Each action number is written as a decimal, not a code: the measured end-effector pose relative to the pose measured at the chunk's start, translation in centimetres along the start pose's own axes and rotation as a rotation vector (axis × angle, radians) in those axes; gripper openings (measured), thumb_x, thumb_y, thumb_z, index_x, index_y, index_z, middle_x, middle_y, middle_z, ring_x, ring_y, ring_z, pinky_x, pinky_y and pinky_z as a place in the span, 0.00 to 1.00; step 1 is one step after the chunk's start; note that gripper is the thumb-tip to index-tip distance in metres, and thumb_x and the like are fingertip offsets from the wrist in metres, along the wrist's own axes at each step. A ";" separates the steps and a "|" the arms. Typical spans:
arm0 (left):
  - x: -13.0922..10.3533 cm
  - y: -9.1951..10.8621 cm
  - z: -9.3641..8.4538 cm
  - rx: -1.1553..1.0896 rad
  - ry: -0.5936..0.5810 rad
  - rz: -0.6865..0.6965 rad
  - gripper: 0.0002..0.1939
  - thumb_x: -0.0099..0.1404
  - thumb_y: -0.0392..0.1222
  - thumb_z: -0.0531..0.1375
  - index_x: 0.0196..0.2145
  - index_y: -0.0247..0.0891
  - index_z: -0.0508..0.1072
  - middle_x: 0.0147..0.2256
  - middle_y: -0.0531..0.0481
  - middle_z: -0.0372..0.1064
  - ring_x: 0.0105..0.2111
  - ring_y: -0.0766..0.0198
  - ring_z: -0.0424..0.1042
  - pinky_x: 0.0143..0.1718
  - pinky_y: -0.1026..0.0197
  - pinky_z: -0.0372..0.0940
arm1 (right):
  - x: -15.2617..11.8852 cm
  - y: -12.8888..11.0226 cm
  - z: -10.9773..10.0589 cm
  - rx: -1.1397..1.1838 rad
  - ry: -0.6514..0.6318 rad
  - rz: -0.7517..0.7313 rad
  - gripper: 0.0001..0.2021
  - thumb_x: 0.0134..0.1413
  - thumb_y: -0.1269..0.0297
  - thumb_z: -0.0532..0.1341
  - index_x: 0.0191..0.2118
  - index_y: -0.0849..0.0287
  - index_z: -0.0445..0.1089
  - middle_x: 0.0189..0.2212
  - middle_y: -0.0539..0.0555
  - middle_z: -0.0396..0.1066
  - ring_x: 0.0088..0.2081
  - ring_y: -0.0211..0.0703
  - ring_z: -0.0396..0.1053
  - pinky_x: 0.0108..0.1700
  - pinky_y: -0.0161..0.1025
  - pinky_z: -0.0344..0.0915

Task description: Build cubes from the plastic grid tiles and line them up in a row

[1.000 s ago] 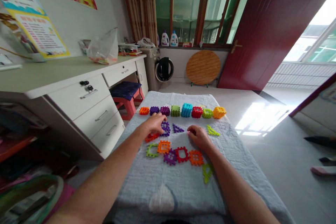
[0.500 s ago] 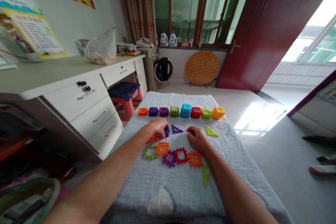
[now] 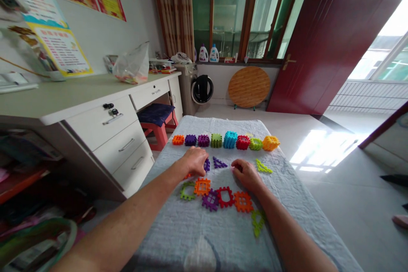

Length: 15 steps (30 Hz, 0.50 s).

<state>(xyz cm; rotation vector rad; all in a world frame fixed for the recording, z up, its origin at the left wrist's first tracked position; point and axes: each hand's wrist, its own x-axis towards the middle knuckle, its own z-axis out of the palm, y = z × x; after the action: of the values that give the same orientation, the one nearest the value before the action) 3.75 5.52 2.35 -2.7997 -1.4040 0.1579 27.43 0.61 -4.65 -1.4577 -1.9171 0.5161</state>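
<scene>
My left hand (image 3: pixel 195 161) reaches over the cloth with its fingers bent around an indigo plastic building tile (image 3: pixel 207 165), which they partly hide. Part of an orange tile (image 3: pixel 188 176) peeks out below that hand. Just right of it lies an indigo triangular tile (image 3: pixel 219 162). My right hand (image 3: pixel 246 171) rests on the cloth, fingers loosely curled and thumb apart, with no tile visible in it. A lime triangular tile (image 3: pixel 263 165) lies to its right. Nearer me is a staggered row of flat tiles, including a purple one (image 3: pixel 210 199) and a red one (image 3: pixel 225 197).
Along the far side of the cloth-covered table (image 3: pixel 172 238) stand several stacks of notched tiles, among them a cyan stack (image 3: pixel 230 140) and a yellow stack (image 3: pixel 270 143). A white desk (image 3: pixel 111 125) and a stool (image 3: pixel 157 114) are at the left.
The view has shifted slightly, so everything sits a little lower and further right. My left hand stays at the indigo tile, its thumb showing more. My right hand remains on the cloth.
</scene>
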 end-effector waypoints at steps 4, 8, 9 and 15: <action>0.5 -4.4 -1.5 -0.036 0.166 -0.091 0.22 0.46 0.47 0.63 0.42 0.42 0.74 0.42 0.47 0.73 0.43 0.54 0.71 0.47 0.58 0.62 | 0.0 -0.1 0.0 -0.001 -0.001 0.004 0.09 0.48 0.68 0.55 0.33 0.60 0.71 0.23 0.49 0.67 0.25 0.37 0.62 0.30 0.33 0.56; 2.4 -9.5 -2.6 -0.028 0.163 -0.179 0.21 0.48 0.46 0.61 0.42 0.40 0.73 0.43 0.46 0.72 0.44 0.55 0.70 0.44 0.61 0.62 | 0.0 -0.1 -0.1 0.008 -0.004 0.007 0.09 0.48 0.68 0.55 0.33 0.60 0.71 0.23 0.49 0.67 0.25 0.37 0.62 0.30 0.33 0.56; 3.0 -10.4 -2.7 -0.030 0.142 -0.189 0.21 0.47 0.45 0.62 0.41 0.39 0.74 0.43 0.47 0.72 0.42 0.56 0.70 0.42 0.62 0.63 | 0.0 -0.1 -0.1 0.010 -0.002 0.008 0.09 0.48 0.68 0.55 0.33 0.60 0.71 0.23 0.49 0.67 0.25 0.37 0.62 0.30 0.33 0.56; 5.7 -12.2 -1.9 -0.040 0.031 -0.177 0.21 0.43 0.38 0.62 0.39 0.37 0.75 0.41 0.48 0.73 0.39 0.59 0.71 0.38 0.65 0.63 | -0.1 -0.2 -0.1 0.026 -0.005 0.014 0.08 0.48 0.69 0.55 0.33 0.60 0.71 0.23 0.49 0.68 0.26 0.37 0.62 0.30 0.33 0.56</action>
<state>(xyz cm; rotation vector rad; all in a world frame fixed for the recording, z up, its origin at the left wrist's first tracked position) -2.40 17.48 4.33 -2.6775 -1.6560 0.0857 27.42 0.50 -4.47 -1.4553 -1.8985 0.5491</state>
